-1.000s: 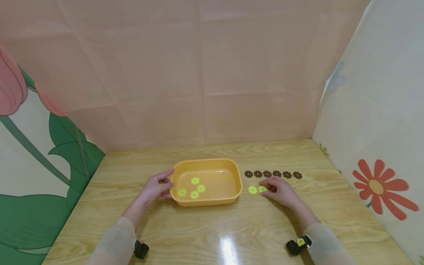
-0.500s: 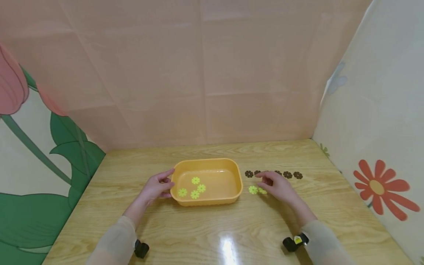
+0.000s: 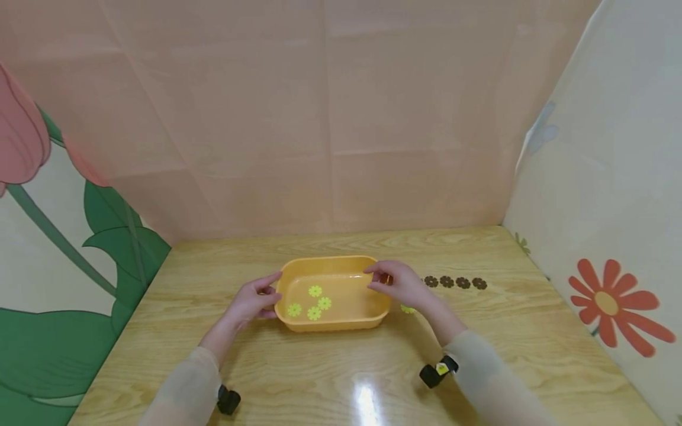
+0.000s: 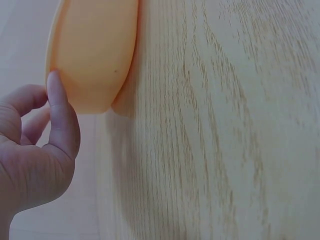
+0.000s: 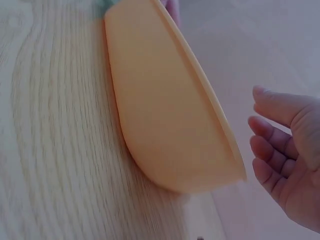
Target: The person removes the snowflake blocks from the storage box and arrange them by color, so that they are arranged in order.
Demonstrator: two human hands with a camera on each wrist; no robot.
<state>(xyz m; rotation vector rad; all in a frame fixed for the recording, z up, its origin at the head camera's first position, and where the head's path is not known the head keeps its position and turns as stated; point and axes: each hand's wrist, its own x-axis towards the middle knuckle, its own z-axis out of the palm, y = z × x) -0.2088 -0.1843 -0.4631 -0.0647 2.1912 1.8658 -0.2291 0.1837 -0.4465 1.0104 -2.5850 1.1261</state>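
A yellow-orange plastic basin (image 3: 348,325) sits on the table with several yellow-green flower-shaped pieces (image 3: 315,313) lying on its floor, toward the left. My left hand (image 3: 251,300) grips the basin's left end, the thumb on the outer wall in the left wrist view. Above the basin's right rim hovers my right hand (image 3: 398,284), fingers loosely bent. In the right wrist view a gap shows between its thumb and fingers, and nothing is held. One yellow-green flower piece (image 3: 407,309) peeks out on the table under the right wrist; anything beside it is hidden by the forearm.
A row of brown flower pieces (image 3: 454,283) lies on the wooden table (image 3: 319,373) right of the basin, its left end behind my right hand. A plain pink cloth (image 3: 256,130) hangs at the back; printed flower sheets stand at both sides.
My right hand has let go of a yellow-green flower piece on the table, lifted, and moved left to the basin's right rim. My left hand has kept its grip on the basin.
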